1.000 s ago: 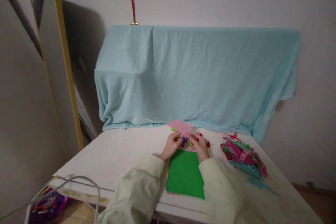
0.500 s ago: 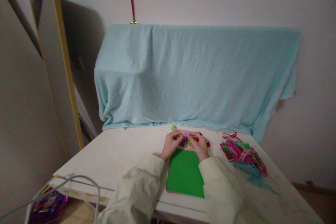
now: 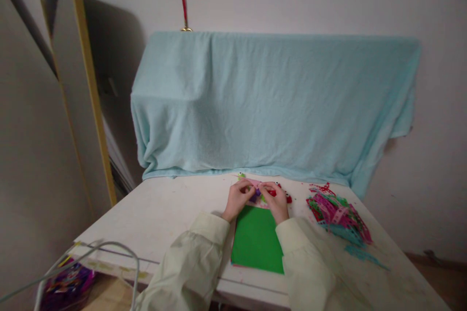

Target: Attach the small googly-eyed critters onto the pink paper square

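My left hand (image 3: 238, 200) and my right hand (image 3: 278, 202) meet above the far end of a green sheet (image 3: 257, 243), fingertips pinched close together. What lies between the fingertips is too small to make out. Just below them shows a small purple piece (image 3: 256, 193). A pink sheet (image 3: 249, 182) shows behind the fingers, partly covered by them. Small red pieces with white eye-like spots (image 3: 289, 199) sit by my right hand. Beyond my left hand is a small light-green piece with a similar spot (image 3: 241, 175).
A pile of pink, red, green and blue perforated strips (image 3: 337, 216) lies on the right of the white table (image 3: 175, 209). A light-blue cloth (image 3: 277, 102) hangs behind. A grey cable (image 3: 120, 245) loops at the front left, near a purple shiny bag (image 3: 69, 282).
Both hands keep nearly the same pinched pose over the pink sheet. The view has shifted very slightly; nothing else has visibly moved.
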`<state>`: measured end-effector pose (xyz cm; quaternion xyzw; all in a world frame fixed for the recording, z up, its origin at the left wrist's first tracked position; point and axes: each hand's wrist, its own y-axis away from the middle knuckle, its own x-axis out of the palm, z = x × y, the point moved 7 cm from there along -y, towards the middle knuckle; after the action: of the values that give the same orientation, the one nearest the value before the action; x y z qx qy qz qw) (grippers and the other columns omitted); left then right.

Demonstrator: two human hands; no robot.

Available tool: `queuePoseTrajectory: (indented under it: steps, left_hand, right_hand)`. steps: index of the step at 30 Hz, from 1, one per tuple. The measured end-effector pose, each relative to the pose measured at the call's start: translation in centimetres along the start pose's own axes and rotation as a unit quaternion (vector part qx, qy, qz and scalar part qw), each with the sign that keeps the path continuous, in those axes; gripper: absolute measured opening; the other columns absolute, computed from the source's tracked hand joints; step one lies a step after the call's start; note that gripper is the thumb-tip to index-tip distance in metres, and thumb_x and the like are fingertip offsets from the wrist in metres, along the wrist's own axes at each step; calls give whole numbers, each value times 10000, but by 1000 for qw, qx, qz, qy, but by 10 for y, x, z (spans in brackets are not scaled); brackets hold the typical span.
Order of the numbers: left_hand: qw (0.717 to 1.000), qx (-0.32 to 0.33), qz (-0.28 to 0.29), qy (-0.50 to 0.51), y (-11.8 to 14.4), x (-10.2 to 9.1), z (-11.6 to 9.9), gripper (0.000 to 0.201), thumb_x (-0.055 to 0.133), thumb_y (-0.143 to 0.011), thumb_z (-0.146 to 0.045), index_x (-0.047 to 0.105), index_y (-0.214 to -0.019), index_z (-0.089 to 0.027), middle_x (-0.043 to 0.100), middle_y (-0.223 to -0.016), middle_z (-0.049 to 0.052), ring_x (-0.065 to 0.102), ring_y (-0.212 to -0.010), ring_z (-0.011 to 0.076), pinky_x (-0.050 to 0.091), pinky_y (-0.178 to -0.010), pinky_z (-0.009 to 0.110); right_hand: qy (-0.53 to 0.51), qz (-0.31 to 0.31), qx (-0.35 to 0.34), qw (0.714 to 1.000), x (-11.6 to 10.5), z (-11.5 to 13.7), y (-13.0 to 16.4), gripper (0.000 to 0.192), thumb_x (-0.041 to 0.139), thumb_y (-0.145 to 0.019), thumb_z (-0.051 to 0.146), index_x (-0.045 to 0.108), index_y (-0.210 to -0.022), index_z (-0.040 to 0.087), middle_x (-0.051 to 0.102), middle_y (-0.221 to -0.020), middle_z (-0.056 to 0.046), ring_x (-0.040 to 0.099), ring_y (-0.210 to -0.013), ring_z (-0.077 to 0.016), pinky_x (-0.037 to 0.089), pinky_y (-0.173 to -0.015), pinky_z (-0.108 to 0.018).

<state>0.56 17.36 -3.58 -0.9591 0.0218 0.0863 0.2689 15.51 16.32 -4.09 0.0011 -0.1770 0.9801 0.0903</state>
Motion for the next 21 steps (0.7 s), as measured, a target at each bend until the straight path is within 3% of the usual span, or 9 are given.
queuePoseTrajectory:
  steps: [7, 21]
  left_hand:
    - [1000, -3, -2, 8, 1, 1, -2, 258, 603, -793, -379, 699, -827, -143, 585, -739, 29, 465, -571, 104, 353, -533, 210]
    - [1000, -5, -17, 4, 1, -1, -3, 238, 597, -791, -370, 678, -804, -146, 567, -733, 20, 456, -568, 99, 343, -530, 206]
  right_hand:
    - [-22, -14, 49, 998, 0, -9, 3, 417, 697, -650, 515, 683, -854, 152, 685, -757, -77, 606, -658, -190, 443, -520, -257]
    - [24, -21, 7, 999, -4, -2, 0, 393, 676, -673, 506, 712, -834, 150, 702, -791, -89, 628, -753, -226, 499, -719, -346]
